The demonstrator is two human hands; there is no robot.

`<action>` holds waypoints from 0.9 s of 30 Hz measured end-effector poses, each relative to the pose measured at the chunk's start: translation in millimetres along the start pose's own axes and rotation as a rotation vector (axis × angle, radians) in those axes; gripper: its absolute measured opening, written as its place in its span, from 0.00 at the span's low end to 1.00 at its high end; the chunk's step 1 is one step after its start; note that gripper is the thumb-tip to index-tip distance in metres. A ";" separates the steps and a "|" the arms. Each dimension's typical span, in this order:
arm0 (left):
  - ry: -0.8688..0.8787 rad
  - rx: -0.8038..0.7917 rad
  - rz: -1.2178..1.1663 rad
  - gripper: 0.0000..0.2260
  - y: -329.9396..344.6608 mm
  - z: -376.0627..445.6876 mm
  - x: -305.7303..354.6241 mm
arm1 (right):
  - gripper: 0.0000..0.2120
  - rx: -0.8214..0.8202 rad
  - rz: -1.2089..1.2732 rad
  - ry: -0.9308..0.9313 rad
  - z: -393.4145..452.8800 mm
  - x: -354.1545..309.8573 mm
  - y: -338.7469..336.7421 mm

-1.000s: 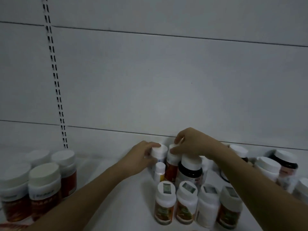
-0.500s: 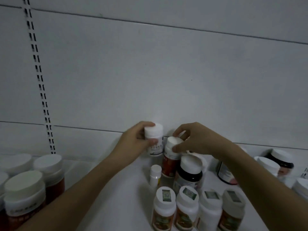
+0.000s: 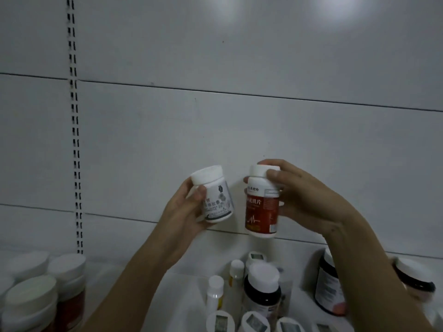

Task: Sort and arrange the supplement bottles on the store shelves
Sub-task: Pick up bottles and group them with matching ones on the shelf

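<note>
My left hand (image 3: 184,212) grips a small white bottle with a grey label (image 3: 215,197), tilted a little to the left, held up in front of the shelf's back wall. My right hand (image 3: 309,200) grips a taller bottle with a red label and white cap (image 3: 262,207), upright, fingers over its cap and right side. The two bottles hang side by side, a small gap between them, well above the shelf (image 3: 182,295).
On the shelf below stand a dark bottle with a white cap (image 3: 262,291), two thin white vials (image 3: 215,293), and several capped bottles at the bottom edge. Red-labelled jars (image 3: 67,288) cluster at the left; dark jars (image 3: 329,286) stand at the right. A slotted upright (image 3: 75,140) runs down the wall.
Both hands have lifted their bottles off the shelf and raised them in front of the back wall. The bottles now face me with labels showing.
</note>
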State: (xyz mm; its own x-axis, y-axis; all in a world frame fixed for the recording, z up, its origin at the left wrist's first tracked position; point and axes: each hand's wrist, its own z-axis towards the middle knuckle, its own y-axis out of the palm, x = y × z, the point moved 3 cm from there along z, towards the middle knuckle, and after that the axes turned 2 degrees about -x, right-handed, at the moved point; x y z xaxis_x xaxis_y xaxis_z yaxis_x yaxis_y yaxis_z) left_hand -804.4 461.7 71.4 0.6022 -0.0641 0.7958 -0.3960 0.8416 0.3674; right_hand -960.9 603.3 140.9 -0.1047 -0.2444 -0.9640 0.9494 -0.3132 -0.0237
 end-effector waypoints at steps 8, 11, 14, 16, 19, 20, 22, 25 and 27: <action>-0.059 0.054 0.209 0.23 -9.7 -13.2 -23.8 | 0.18 -0.124 0.288 0.095 25.0 24.2 15.6; -0.110 0.008 0.232 0.19 -12.7 -13.1 -31.9 | 0.16 -0.095 0.343 0.139 29.4 32.1 15.7; -0.158 -0.041 0.133 0.21 -15.1 -12.4 -35.8 | 0.16 -0.118 0.301 0.179 28.5 34.7 19.4; -0.174 -0.068 0.041 0.24 -14.6 -11.7 -35.2 | 0.17 -0.125 0.253 0.185 28.4 34.4 20.5; -0.163 -0.113 -0.006 0.25 -11.4 -12.3 -31.9 | 0.22 -0.153 0.203 0.180 28.3 32.4 21.8; -0.152 -0.117 0.009 0.24 -11.4 -12.5 -31.2 | 0.21 -0.162 0.177 0.172 27.9 31.9 21.7; -0.120 -0.102 0.074 0.24 -14.0 -12.2 -29.7 | 0.19 -0.164 0.144 0.154 26.3 30.3 21.0; -0.071 -0.086 0.178 0.23 -16.0 -12.0 -27.4 | 0.25 -0.161 0.071 0.118 26.1 27.8 17.0; -0.056 -0.083 0.195 0.22 -15.6 -12.1 -25.9 | 0.29 -0.154 0.043 0.109 26.7 28.3 15.0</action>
State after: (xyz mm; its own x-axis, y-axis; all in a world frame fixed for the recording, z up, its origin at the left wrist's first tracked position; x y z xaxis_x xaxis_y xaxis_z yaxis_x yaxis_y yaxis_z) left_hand -805.5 456.7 39.3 0.4796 0.0763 0.8741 -0.4409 0.8823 0.1649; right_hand -957.5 567.2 120.4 -0.0386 -0.1509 -0.9878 0.9872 -0.1587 -0.0144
